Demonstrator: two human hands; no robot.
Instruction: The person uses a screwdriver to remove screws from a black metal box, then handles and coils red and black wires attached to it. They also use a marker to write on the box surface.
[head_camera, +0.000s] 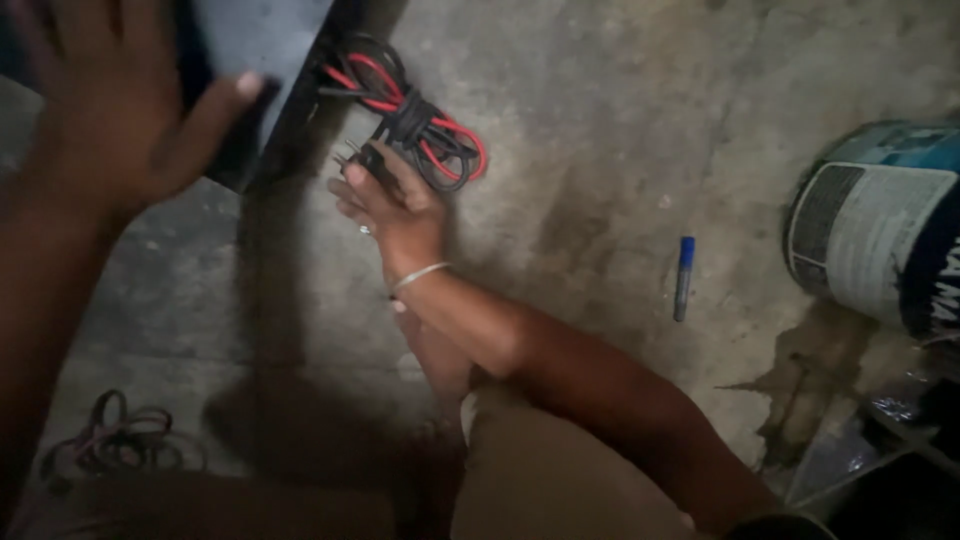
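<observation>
Gripping a plug (362, 158) on the floor (600, 180).
We are closing our right hand (395, 205) on it beside the red-black cable (420, 125); our left hand (110, 110) is spreading wide against a panel (255, 45). A marker (684, 277) is lying well apart.

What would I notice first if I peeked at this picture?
Probably the bright red and black bundle of cable coiled on the grey concrete floor near the top. The right hand reaches to its lower edge and holds a small black plug. The left hand is spread wide and blurry in the top left corner, and a blue marker pen lies alone further right.
</observation>
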